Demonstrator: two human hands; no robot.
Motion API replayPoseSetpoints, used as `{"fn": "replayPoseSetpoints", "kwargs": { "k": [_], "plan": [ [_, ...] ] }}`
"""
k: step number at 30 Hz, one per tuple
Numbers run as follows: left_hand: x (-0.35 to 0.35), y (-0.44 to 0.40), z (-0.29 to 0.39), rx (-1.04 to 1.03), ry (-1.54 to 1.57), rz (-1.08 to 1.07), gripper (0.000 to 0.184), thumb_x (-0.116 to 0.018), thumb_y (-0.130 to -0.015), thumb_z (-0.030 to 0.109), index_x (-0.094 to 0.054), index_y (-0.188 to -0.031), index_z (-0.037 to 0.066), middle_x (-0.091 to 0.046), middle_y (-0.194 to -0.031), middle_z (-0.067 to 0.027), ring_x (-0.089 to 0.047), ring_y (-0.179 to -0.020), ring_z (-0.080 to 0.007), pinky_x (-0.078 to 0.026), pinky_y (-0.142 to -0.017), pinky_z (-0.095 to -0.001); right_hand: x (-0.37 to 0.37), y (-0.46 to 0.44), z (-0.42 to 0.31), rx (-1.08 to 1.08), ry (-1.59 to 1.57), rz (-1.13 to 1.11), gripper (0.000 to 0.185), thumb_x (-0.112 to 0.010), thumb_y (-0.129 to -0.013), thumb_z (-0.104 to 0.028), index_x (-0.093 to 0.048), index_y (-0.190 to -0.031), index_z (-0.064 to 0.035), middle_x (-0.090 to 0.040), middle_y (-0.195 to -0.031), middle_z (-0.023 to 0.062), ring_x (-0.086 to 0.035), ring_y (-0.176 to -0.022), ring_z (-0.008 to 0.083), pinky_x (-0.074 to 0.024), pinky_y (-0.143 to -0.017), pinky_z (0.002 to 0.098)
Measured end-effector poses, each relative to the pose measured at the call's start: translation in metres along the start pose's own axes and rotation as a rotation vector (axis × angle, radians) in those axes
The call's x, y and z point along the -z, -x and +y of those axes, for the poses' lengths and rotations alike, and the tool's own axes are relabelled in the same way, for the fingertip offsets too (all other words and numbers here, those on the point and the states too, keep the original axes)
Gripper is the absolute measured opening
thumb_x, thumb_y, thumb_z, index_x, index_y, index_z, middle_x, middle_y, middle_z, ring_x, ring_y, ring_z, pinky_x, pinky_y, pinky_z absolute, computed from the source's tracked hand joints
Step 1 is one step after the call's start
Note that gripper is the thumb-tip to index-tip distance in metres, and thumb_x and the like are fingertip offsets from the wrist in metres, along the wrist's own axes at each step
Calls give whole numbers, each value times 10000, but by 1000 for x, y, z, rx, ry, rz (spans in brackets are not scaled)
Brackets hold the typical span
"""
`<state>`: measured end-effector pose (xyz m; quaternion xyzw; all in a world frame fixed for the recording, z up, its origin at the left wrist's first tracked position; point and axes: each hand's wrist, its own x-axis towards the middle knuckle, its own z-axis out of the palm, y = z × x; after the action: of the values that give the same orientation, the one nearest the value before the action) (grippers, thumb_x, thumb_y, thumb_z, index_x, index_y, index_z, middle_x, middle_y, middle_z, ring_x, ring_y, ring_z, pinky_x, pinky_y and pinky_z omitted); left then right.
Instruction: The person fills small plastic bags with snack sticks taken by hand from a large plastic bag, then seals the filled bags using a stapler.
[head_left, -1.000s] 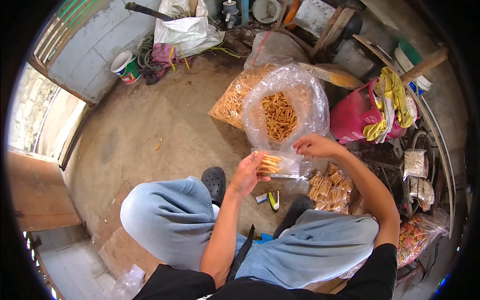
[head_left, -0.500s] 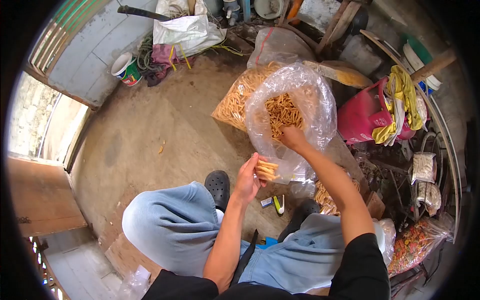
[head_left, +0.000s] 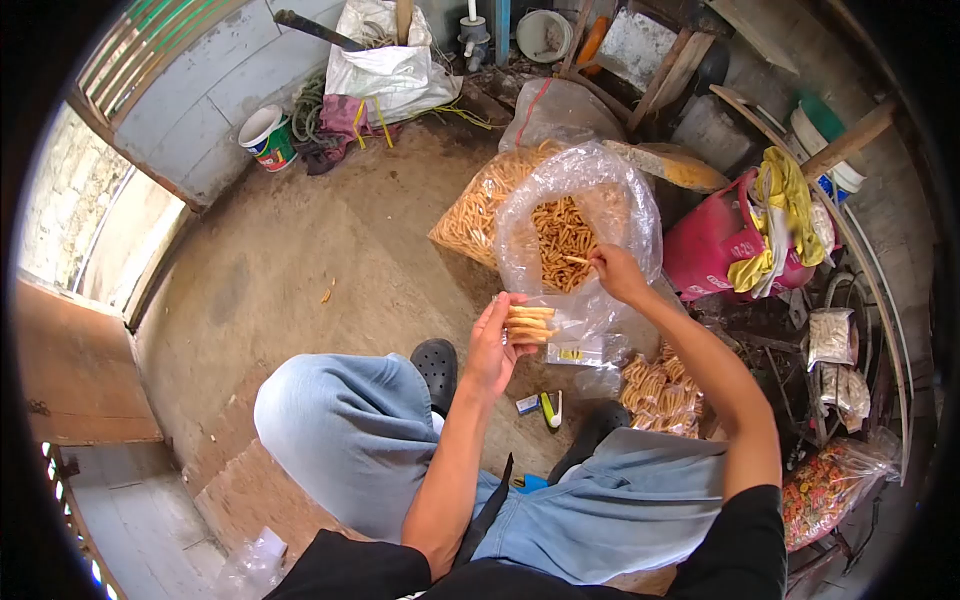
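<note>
My left hand (head_left: 493, 345) is closed round a small clear bag with several snack sticks (head_left: 530, 323) in it. My right hand (head_left: 617, 272) pinches a pale snack stick (head_left: 575, 260) at the right side of the opening of a large clear bag (head_left: 518, 215). Brown snack sticks (head_left: 562, 235) fill the inside of that bag. Below my hands, flat clear bags (head_left: 588, 352) lie on the floor. Several filled small bags (head_left: 660, 390) are heaped to their right. A green and white stapler (head_left: 551, 409) and a small blue and white box (head_left: 528, 404) lie near my feet.
A pink tub (head_left: 710, 240) with yellow cloths stands right of the large bag. A paint bucket (head_left: 267, 138) and a white sack (head_left: 385, 75) are at the back left. Bags of colourful snacks (head_left: 830, 495) lie at the lower right, beside wooden pieces.
My right hand first reached from near the small bag into the large bag, then rose and shifted right with a stick between its fingers. My left hand still holds the small bag.
</note>
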<state>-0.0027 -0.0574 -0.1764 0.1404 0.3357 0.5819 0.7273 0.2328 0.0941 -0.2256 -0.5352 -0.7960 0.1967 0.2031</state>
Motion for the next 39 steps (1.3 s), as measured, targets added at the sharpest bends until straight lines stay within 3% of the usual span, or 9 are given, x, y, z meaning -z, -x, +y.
{"fn": "replayPoseSetpoints", "kwargs": {
  "k": [8,11,15,22,28,34,36,37,39],
  "plan": [
    [-10,14,7,-48,102,-90,309,-426,-985,380,-540,-1068,104,-657,-936,-84,-675,-762,-166,-571,-556,-272,141,62,-124,-75,-349,18,157,-592,-904,-153,-613,-950,-5,-613,-804,67,-535,-723,115,-435,-661,262],
    [-11,17,9,-39,154,-104,298,-432,-985,367,-540,-1056,98,-658,-936,-96,-677,-762,-175,-580,-557,-284,161,85,-154,-37,-420,-29,111,-593,-898,-117,-612,-955,-24,-604,-823,45,-529,-710,100,-421,-622,246],
    [-14,21,10,-5,203,-148,297,-441,-983,360,-542,-1049,89,-658,-940,-109,-678,-761,-183,-590,-555,-296,167,97,-187,98,-249,-47,69,-604,-883,-71,-611,-943,-37,-581,-829,51,-526,-689,118,-413,-598,246],
    [-32,32,13,27,92,-193,352,-401,-990,394,-521,-1095,80,-652,-930,-93,-675,-756,-171,-587,-545,-283,147,99,-189,424,-83,121,105,-646,-820,-16,-617,-915,-48,-573,-839,85,-582,-734,250,-469,-607,322],
    [-36,34,8,-30,-22,-262,281,-545,-949,230,-480,-1156,51,-645,-980,-83,-671,-803,-142,-593,-560,-248,125,98,-180,539,-24,194,133,-685,-773,-10,-631,-886,-57,-576,-852,84,-594,-745,248,-480,-616,330],
    [-38,39,14,-51,-21,-321,297,-608,-907,147,-472,-1153,51,-644,-1005,-80,-665,-828,-125,-590,-580,-228,113,96,-183,296,-209,238,187,-735,-750,-22,-634,-899,-72,-572,-847,42,-574,-721,148,-461,-578,272],
    [-37,38,14,-84,11,-332,294,-618,-900,145,-476,-1140,52,-645,-1010,-82,-666,-819,-124,-586,-577,-228,109,93,-184,32,-630,162,143,-727,-797,-79,-631,-902,-66,-581,-867,4,-546,-723,69,-450,-552,229],
    [-36,37,14,-85,12,-330,294,-618,-900,145,-476,-1140,52,-645,-1010,-82,-666,-819,-124,-586,-577,-228,110,91,-184,33,-630,159,143,-727,-797,-79,-631,-902,-66,-581,-867,4,-546,-723,69,-450,-552,229],
    [-34,37,16,-85,35,-330,287,-635,-887,120,-504,-1133,50,-652,-1010,-84,-664,-817,-127,-583,-596,-234,116,89,-181,-138,-871,-80,131,-704,-836,-124,-629,-907,-45,-598,-865,-10,-526,-696,29,-436,-525,197]
  ]
}}
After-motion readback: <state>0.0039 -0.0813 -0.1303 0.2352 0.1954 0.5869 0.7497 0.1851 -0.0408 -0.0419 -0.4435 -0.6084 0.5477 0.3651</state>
